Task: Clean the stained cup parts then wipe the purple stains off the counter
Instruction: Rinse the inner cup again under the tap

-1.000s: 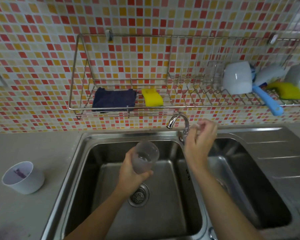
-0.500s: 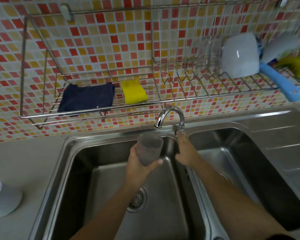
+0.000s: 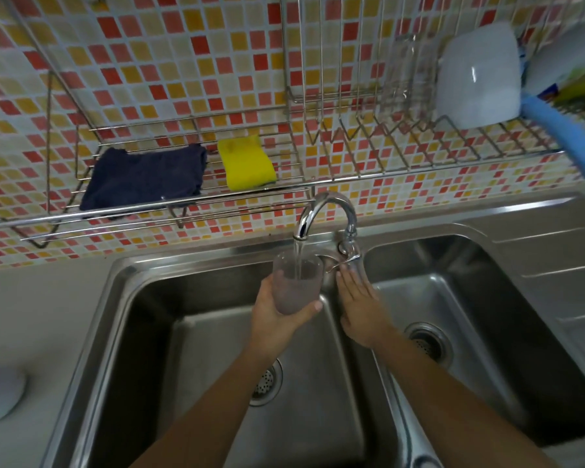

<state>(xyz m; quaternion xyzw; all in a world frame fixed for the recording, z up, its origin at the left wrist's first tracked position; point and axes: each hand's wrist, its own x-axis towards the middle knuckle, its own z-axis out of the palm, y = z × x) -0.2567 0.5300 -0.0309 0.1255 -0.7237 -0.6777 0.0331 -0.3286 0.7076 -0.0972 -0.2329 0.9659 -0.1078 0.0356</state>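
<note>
1. A steel double sink (image 3: 196, 336) lies beneath both hands.
2. A wire rack (image 3: 149, 211) hangs beyond the hands, holding a dark cloth (image 3: 146, 177) and a yellow sponge (image 3: 245, 163).
3. The faucet (image 3: 325, 206) pours water just ahead of the hands.
4. The right hand (image 3: 358, 307) lies flat, fingers straight, fingertips at the faucet.
5. The left hand (image 3: 271, 320) grips a translucent cup (image 3: 296, 287) under the stream.

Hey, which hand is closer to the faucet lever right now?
Right. The right hand lies open just below the faucet lever, fingertips right at it. The left hand is farther left, holding the cup under the spout.
</note>
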